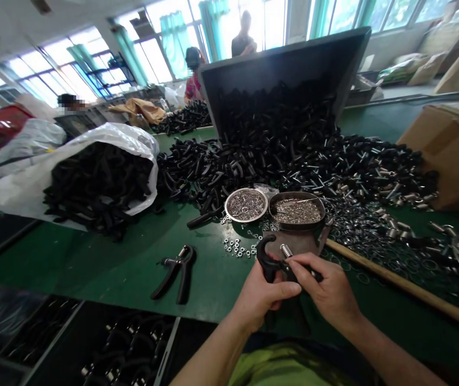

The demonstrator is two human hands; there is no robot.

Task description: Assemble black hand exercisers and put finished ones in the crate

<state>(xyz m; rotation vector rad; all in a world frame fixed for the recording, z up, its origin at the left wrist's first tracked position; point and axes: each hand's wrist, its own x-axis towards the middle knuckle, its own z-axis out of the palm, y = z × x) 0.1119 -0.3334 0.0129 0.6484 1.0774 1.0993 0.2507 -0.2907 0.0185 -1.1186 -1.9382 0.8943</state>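
In the head view, my left hand (259, 295) is closed around a black curved hand-grip handle (267, 252), its hooked end pointing up. My right hand (328, 287) pinches at the same piece from the right, fingertips beside a small silver coil spring (286, 250) that stands up by the handle. Whether those fingertips hold the spring or only the black part is hard to see. Left of my hands, an assembled hand gripper (178, 273) with two black legs and a metal spring at its top lies on the green table (104, 268).
Round tin of rings (246, 220) and oval tin of small parts (296, 228) stand ahead. Loose nuts (237, 247) lie before them. A wooden stick (406, 284) lies right. Behind are a tipped black bin (285, 59), white sack (24, 187) and cardboard box (450, 155). Several people sit or stand beyond.
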